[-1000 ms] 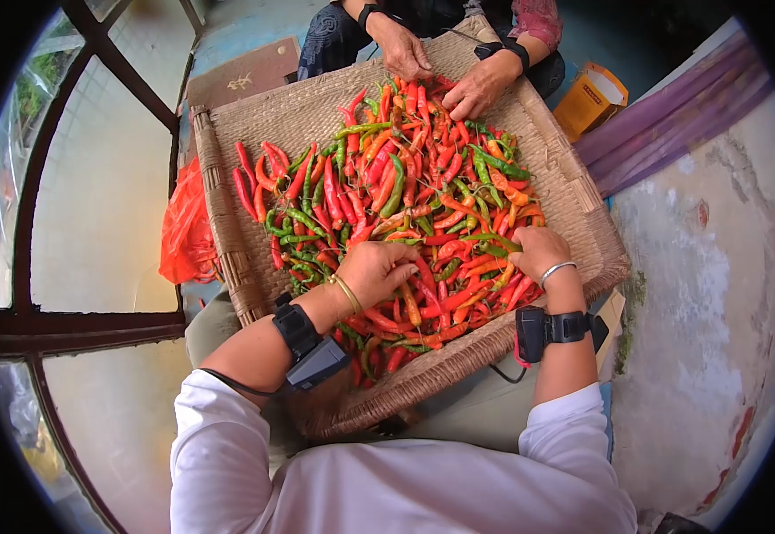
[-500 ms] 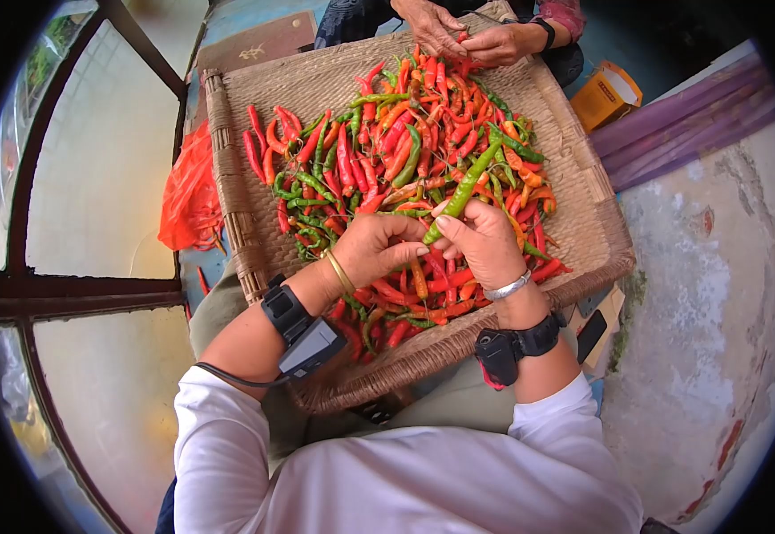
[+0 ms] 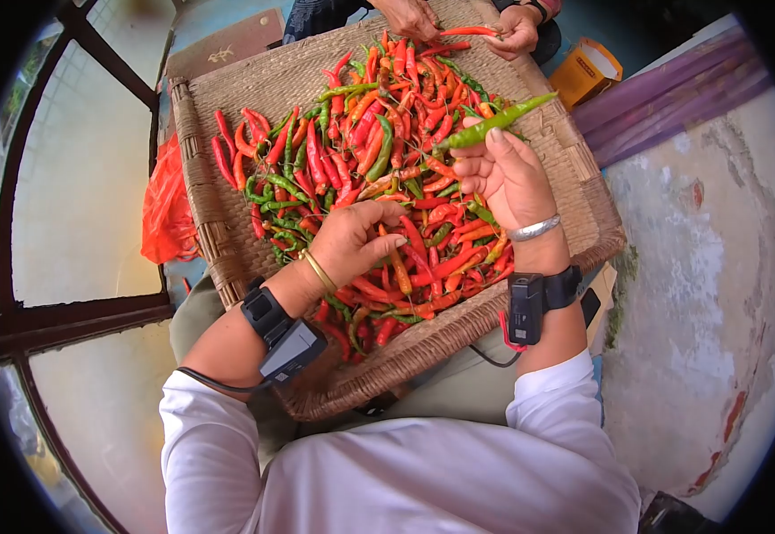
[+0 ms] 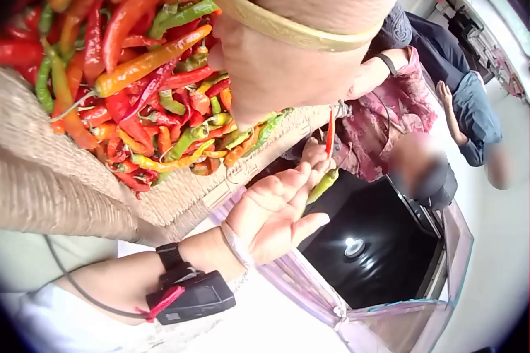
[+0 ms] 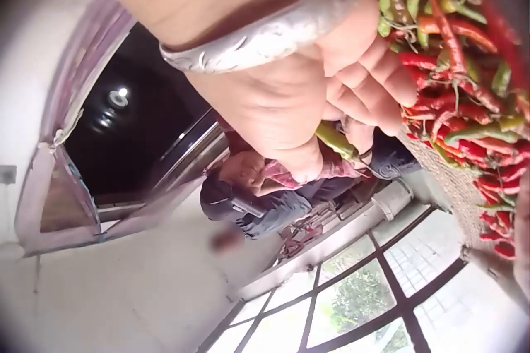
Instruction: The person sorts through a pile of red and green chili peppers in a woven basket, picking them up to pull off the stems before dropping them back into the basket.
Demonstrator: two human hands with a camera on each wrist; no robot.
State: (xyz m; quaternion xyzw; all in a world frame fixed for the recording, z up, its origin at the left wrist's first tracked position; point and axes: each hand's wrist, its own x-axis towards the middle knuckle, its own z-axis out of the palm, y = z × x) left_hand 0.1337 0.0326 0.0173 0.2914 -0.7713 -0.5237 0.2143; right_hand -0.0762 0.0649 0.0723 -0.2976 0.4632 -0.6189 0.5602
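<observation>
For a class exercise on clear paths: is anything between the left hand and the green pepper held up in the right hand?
Nothing visible blocks the way from the left hand to the near end of the green pepper in the head view. Farther along, the right hand pinches it, leaving less room there.

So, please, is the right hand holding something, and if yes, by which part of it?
Yes, the right hand holds a green pepper by its thicker part; the narrow pointed end sticks out free.
</observation>
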